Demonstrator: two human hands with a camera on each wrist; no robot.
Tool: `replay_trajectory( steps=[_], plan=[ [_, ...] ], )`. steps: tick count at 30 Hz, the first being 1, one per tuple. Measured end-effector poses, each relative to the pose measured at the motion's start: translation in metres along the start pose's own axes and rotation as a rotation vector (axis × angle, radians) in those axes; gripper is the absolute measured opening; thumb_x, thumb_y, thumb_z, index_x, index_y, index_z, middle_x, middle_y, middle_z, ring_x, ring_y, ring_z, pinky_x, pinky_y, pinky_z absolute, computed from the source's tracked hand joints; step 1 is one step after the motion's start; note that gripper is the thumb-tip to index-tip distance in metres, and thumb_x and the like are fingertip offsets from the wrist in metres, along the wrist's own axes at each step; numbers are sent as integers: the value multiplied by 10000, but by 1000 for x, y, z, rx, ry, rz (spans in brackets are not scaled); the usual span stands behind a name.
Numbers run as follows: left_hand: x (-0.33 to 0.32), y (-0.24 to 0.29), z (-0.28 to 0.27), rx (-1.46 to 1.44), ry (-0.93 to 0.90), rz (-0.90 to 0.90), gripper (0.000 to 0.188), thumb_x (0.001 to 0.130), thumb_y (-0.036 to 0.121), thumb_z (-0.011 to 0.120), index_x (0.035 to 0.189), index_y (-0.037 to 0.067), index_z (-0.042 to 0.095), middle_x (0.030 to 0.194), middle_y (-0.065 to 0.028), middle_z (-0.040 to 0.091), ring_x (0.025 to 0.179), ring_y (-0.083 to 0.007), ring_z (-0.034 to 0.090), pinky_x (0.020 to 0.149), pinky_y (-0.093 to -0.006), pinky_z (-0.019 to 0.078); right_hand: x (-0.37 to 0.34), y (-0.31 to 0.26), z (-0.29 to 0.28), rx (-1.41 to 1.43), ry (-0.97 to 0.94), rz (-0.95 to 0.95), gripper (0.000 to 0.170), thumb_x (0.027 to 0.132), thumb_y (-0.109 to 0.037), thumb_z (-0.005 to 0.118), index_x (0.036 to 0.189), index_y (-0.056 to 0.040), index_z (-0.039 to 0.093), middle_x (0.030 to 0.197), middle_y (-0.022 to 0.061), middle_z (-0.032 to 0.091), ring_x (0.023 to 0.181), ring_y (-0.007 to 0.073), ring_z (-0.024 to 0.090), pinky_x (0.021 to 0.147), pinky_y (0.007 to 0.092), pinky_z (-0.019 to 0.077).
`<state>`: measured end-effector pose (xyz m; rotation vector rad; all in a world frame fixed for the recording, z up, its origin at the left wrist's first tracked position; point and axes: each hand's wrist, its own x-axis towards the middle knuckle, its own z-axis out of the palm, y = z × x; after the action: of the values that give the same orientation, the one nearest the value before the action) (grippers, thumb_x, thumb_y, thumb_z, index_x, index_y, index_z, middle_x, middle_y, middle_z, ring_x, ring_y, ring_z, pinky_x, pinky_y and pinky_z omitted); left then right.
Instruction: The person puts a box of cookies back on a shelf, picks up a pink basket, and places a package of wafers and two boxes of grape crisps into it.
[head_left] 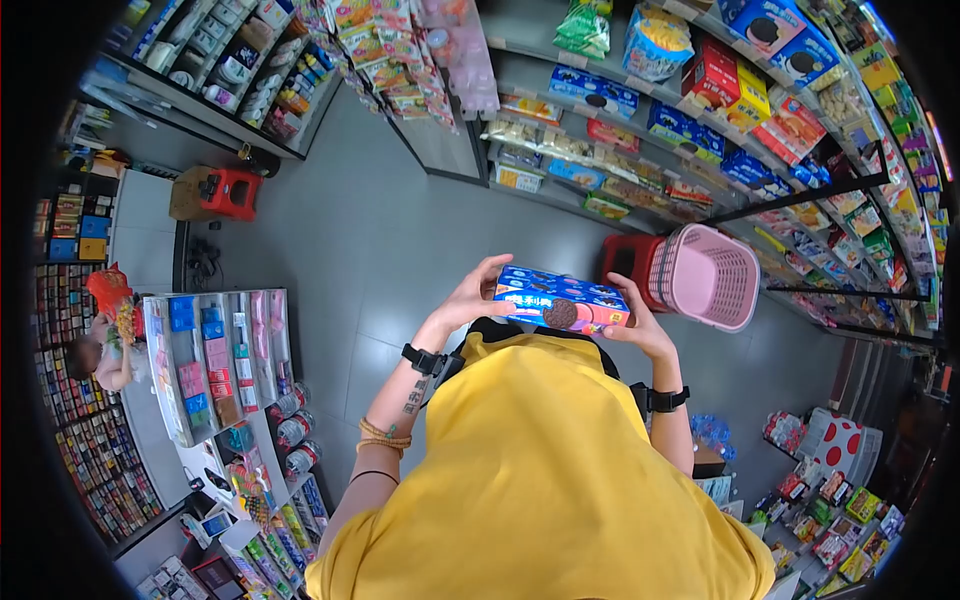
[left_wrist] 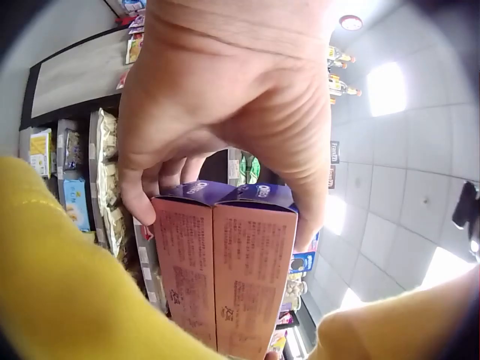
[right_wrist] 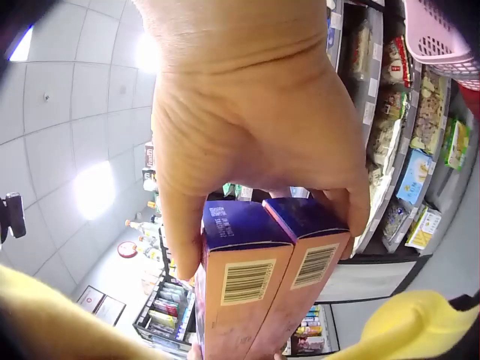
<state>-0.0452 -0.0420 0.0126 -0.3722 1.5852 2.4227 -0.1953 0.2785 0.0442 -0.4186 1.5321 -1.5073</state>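
Two blue and pink cookie boxes (head_left: 562, 302), pressed side by side, are held in front of the yellow shirt. The left hand (head_left: 470, 302) grips one end, thumb on one side and fingers on the other, as the left wrist view shows with the boxes (left_wrist: 225, 277) below the palm (left_wrist: 232, 97). At the opposite end the right hand (head_left: 645, 325) grips them the same way. In the right wrist view, barcodes show on the boxes (right_wrist: 247, 277) under that hand (right_wrist: 255, 127).
A pink basket (head_left: 705, 278) rests on a red stool (head_left: 625, 262) to the right. Snack shelves (head_left: 600, 130) stand ahead, and hanging packets (head_left: 385, 60) are at the upper left of them. A counter display (head_left: 215, 360) stands left, with another person's arm (head_left: 115, 370) behind it.
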Motion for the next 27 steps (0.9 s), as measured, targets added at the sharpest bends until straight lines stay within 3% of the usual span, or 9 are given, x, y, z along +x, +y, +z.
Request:
replay_trajectory(
  steps=[7, 8, 11, 16, 23, 27],
  plan=[
    [65, 41, 7, 76, 100, 84, 1006, 694, 201, 905, 1506, 63, 328, 1324, -188, 538, 1199, -249, 564, 1037, -364, 462, 63, -43, -71, -119, -209, 15, 1003, 691, -255, 901, 1489, -16, 341, 1394, 136, 452, 1332, 231, 433, 1124, 361, 343],
    [71, 47, 11, 87, 114, 95, 1009, 693, 201, 905, 1507, 65, 324, 1316, -186, 540, 1195, -249, 566, 1030, -365, 468, 70, -51, -83, -189, -213, -25, 949, 704, -305, 891, 1454, 1, 396, 1380, 142, 455, 1324, 239, 444, 1114, 361, 357],
    [94, 63, 25, 127, 126, 105, 1010, 697, 196, 899, 1509, 72, 313, 1281, -179, 549, 1187, -252, 566, 1005, -370, 486, 100, -63, -124, -405, -322, -29, 921, 729, -320, 865, 1463, -22, 396, 1426, 146, 453, 1336, 259, 445, 1138, 359, 328],
    [126, 71, 47, 180, 179, 123, 1038, 681, 171, 899, 1515, 82, 289, 1264, -169, 546, 1169, -242, 565, 984, -372, 493, 139, -81, -158, -513, -521, -6, 1140, 627, -449, 892, 1479, 68, 337, 1457, 239, 443, 1336, 309, 456, 1127, 388, 341],
    [147, 83, 52, 173, 202, 73, 1080, 676, 137, 893, 1534, 97, 237, 1249, -151, 545, 1167, -231, 559, 1007, -366, 472, 162, -108, -172, -591, -739, -36, 1193, 588, -472, 908, 1482, 63, 327, 1448, 235, 451, 1323, 302, 466, 1121, 357, 342],
    [167, 98, 46, 236, 182, 29, 1096, 678, 143, 897, 1539, 106, 220, 1271, -169, 538, 1171, -237, 561, 1001, -369, 478, 173, -83, -184, -548, -645, -11, 1142, 592, -393, 909, 1468, 67, 341, 1388, 228, 502, 1283, 295, 503, 1103, 342, 362]
  ],
)
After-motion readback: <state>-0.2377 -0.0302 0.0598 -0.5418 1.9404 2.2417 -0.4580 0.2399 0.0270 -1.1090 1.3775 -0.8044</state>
